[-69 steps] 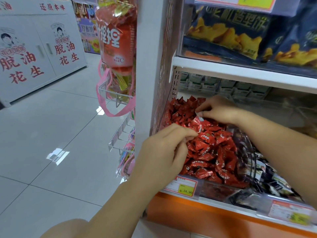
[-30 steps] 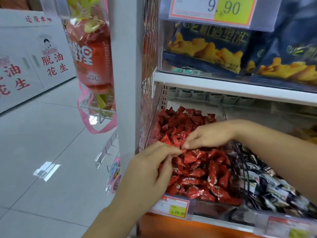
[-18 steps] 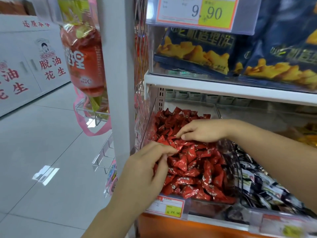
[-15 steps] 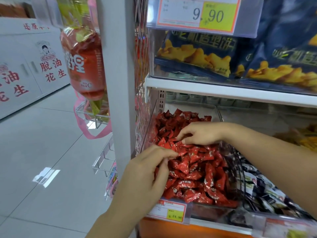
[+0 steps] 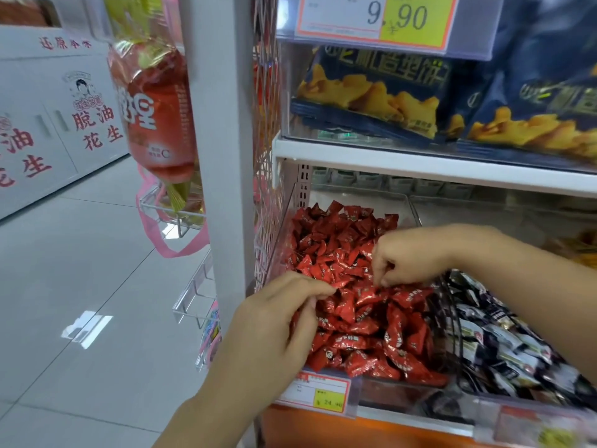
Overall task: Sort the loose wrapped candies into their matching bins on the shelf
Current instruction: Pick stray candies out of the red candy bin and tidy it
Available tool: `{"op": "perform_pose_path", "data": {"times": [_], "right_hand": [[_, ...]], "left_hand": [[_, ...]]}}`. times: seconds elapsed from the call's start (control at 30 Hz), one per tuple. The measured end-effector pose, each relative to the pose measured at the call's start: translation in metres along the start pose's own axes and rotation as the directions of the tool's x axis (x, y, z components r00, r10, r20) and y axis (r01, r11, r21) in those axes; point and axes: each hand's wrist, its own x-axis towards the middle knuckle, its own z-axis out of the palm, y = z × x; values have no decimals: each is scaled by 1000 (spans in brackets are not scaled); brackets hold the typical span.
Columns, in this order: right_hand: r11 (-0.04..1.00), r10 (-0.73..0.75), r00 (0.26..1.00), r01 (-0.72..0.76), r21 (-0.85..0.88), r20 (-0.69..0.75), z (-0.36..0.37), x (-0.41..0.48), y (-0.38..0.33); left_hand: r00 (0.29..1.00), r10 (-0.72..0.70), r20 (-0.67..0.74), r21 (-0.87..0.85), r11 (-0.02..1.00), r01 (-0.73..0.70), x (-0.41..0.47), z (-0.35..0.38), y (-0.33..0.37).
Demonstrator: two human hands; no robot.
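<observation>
Head view: a person is standing at a shop shelf (image 5: pixel 339 430) and working both hands into the clear bin (image 5: pixel 286 218) at its left end, which is holding a deep heap of red candies (image 5: pixel 352 321). The left hand (image 5: pixel 277 324) is reaching in over the near-left corner, its thumb and forefinger drawn together against the edge of the heap; whether a wrapper is lying between them cannot be told. The right hand (image 5: pixel 410 253) is coming in from the right across the middle of the heap, fingers curled downward with the tips touching the red wrappers; whether it is pinching one or only raking through them cannot be told either. Just to the right, beyond a dark wire divider (image 5: pixel 450 321), a neighbouring bin is holding black-and-white candies (image 5: pixel 504 337). A price tag (image 5: pixel 323 394) is hanging on the front of the red bin.

Step in hand, as a judgement: the person is searching the red heap for pieces that are not belonging there, and no stray wrapper is showing on the surface. The sorting is looking well advanced in this bin, though deeper layers are hidden. The next move is calling for a gentle spreading of the top layer, a firm pinch on any odd-coloured piece, and a lift clear over the divider without dragging red pieces along.
</observation>
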Motion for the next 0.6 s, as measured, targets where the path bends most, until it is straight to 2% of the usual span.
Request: {"op": "perform_pose_path", "data": {"times": [0.2, 0.43, 0.53, 0.6], "right_hand": [[998, 4, 1000, -6, 68, 26, 4, 12, -5], [992, 22, 980, -46, 119, 196, 1, 33, -16], [986, 56, 988, -78, 148, 145, 1, 41, -16], [968, 72, 995, -87, 236, 69, 1, 40, -13]], "left_hand": [[1000, -2, -8, 6, 1000, 3, 0, 1, 1], [1000, 5, 1, 0, 1000, -5, 1, 2, 0], [1000, 5, 5, -1, 1000, -5, 1, 2, 0], [1000, 4, 8, -3, 1000, -4, 1, 2, -1]]}}
